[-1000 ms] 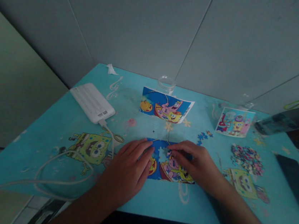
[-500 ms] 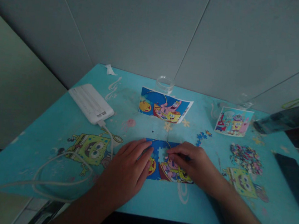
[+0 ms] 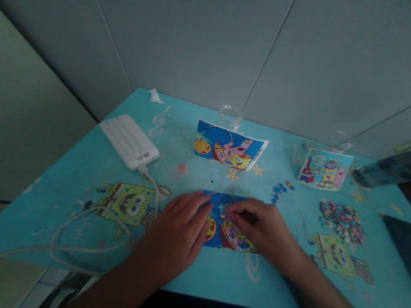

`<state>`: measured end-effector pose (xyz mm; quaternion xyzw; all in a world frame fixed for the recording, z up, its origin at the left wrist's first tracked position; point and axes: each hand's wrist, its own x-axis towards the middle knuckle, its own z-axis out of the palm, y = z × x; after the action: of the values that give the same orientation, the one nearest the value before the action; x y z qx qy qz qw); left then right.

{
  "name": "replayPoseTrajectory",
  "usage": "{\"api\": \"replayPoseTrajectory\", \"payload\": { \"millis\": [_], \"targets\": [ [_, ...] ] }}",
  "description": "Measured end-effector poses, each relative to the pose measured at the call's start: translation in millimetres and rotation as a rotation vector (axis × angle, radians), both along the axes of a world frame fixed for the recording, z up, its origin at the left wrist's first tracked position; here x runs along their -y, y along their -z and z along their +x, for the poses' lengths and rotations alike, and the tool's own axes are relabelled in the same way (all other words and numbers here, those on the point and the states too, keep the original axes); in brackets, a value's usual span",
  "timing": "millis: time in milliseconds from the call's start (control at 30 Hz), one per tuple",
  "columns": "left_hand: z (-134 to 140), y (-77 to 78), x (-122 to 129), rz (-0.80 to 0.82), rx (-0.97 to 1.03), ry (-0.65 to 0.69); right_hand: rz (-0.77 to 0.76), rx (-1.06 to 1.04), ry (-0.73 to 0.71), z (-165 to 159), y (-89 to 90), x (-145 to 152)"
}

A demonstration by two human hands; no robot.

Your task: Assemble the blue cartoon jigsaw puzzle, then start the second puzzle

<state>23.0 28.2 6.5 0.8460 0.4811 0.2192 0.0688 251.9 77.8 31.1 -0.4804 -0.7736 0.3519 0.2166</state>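
A blue, mostly assembled cartoon jigsaw puzzle [image 3: 213, 243] lies flat in front of me, with a gap in its upper middle. My left hand [image 3: 178, 230] rests over its left part, fingers stretched out. At the gap, my right hand [image 3: 257, 221] has thumb and forefinger pinched on a small puzzle piece [image 3: 223, 216], mostly hidden by the fingertips. Behind the puzzle a picture card [image 3: 228, 147] stands upright, showing the same cartoon scene. Several loose blue pieces [image 3: 279, 189] lie beyond my right hand.
A heap of mixed puzzle pieces [image 3: 342, 221] and a dark phone-like slab [image 3: 405, 253] lie to the right. Behind them stand a second card [image 3: 326, 170] and a dark bottle [image 3: 400, 166]. A white power bank [image 3: 130, 141] with a cable is at left; a clear container [image 3: 230, 117] sits behind.
My right hand's fingertips have shifted slightly left, over the gap in the puzzle. The left hand stays on the puzzle. The whole view has shifted a little.
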Motion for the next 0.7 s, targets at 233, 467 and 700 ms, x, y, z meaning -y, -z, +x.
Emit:
{"api": "replayPoseTrajectory", "payload": {
  "millis": [233, 467, 700],
  "targets": [
    [0.4, -0.3, 0.8, -0.006, -0.006, 0.004, 0.033, 0.028, -0.027, -0.9, 1.5, -0.4],
    [0.4, 1.6, 1.7, 0.011, -0.004, -0.011, 0.086, 0.053, -0.062, -4.0, -0.1, 0.3],
    [0.7, -0.4, 1.0, 0.011, -0.006, -0.005, 0.11, 0.061, -0.038, -5.7, 0.4, 1.0]
  ]
}}
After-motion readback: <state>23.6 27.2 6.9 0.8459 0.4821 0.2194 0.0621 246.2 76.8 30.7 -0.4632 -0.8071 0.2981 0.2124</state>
